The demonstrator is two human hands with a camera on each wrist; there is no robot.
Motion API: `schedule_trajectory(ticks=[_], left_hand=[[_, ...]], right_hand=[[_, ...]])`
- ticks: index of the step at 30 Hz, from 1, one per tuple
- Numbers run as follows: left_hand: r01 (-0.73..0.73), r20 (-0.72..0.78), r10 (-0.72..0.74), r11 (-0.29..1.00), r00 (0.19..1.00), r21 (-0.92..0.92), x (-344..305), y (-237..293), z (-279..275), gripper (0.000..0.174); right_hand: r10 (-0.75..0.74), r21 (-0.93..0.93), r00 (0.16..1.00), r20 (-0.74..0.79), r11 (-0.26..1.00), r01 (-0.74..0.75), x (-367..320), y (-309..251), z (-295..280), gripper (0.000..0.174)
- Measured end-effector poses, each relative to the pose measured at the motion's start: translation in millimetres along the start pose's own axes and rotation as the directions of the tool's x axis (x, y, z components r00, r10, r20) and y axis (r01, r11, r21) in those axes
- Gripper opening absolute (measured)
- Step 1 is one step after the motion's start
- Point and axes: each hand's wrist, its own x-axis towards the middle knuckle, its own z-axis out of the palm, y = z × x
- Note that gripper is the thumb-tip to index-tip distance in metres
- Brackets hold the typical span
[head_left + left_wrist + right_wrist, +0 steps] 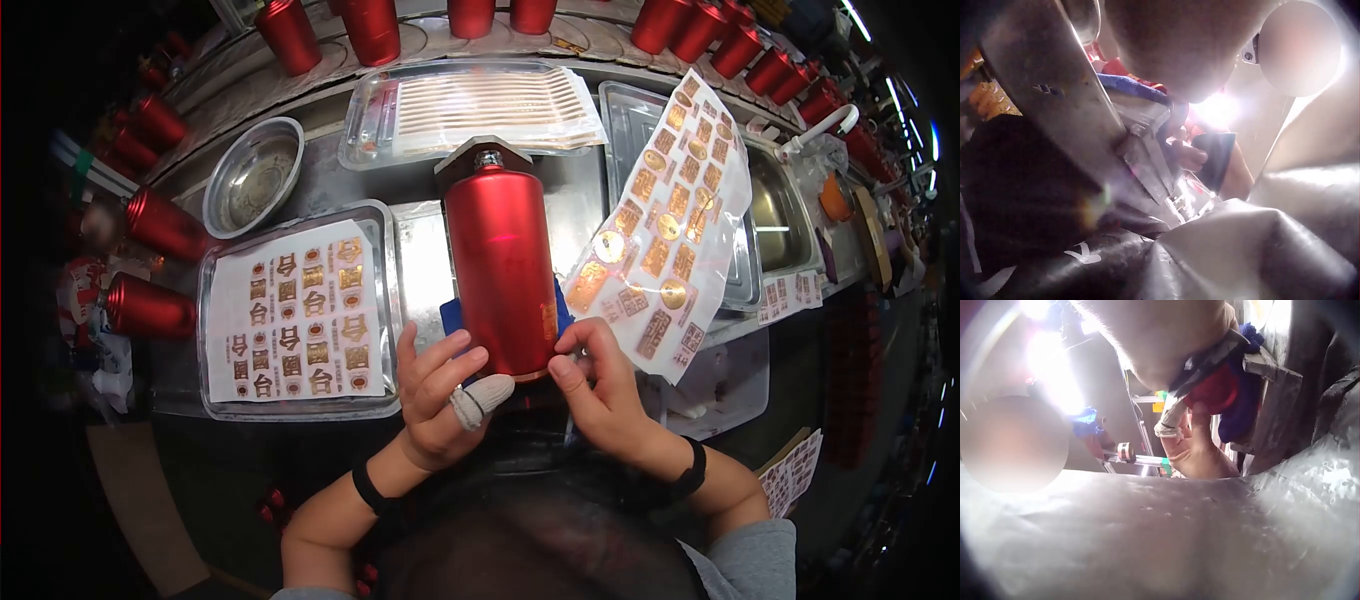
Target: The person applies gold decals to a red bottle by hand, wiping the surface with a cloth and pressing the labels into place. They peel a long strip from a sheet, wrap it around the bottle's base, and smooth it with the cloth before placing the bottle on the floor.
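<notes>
A shiny red bottle (500, 265) lies on its side with its metal neck pointing away from me and its base toward me. My left hand (440, 395) rests at the left of the base, fingers spread. One of its fingers wears a white finger cot (490, 392). In the right wrist view its bare thumb touches the red base (1215, 395). At the lower right edge of the bottle, my right hand (605, 390) has its thumb and forefinger bent close together. Whether they pinch anything I cannot tell. A gold label (549, 320) shows just above them. Blue cloth (452, 317) lies under the bottle.
A tray (390, 300) at left holds a sheet of gold and black characters. Opposite lies a long sheet of gold stickers (665, 235) over another tray. Behind stand a tray (365, 120) of striped sheets, a metal bowl (255, 180) and several red bottles (370, 30).
</notes>
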Motion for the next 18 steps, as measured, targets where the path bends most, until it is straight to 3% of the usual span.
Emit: schedule_trajectory(ticks=[4, 8, 11, 14, 17, 18], left_hand=[[-0.006, 0.016, 0.006, 1.000, 1.000, -0.005, -1, 0, 1, 0.026], [-0.039, 0.042, 0.038, 0.999, 0.998, 0.005, 0, 0, 0, 0.024], [-0.062, 0.070, 0.058, 0.997, 0.996, 0.054, 6, 4, -1, 0.020], [-0.109, 0.107, 0.099, 0.990, 0.989, 0.090, 15, 6, -1, 0.015], [-0.126, 0.174, 0.106, 0.986, 0.979, 0.109, 27, 14, -3, 0.013], [-0.182, 0.207, 0.163, 0.981, 0.965, 0.075, 29, 11, -5, 0.031]], right_hand=[[-0.155, -0.153, 0.988, -0.024, 0.977, 0.150, 1, 8, 8, 0.038], [-0.119, -0.070, 0.993, -0.016, 0.991, 0.118, 1, 13, 7, 0.039], [-0.164, -0.112, 0.986, 0.006, 0.980, 0.164, 2, 8, 3, 0.037], [-0.060, 0.020, 0.997, 0.054, 0.998, 0.059, 2, -3, -3, 0.028], [-0.048, 0.050, 0.995, 0.086, 0.998, 0.044, 1, 13, -8, 0.018], [-0.064, 0.117, 0.994, 0.083, 0.992, 0.054, -1, 13, -8, 0.014]])
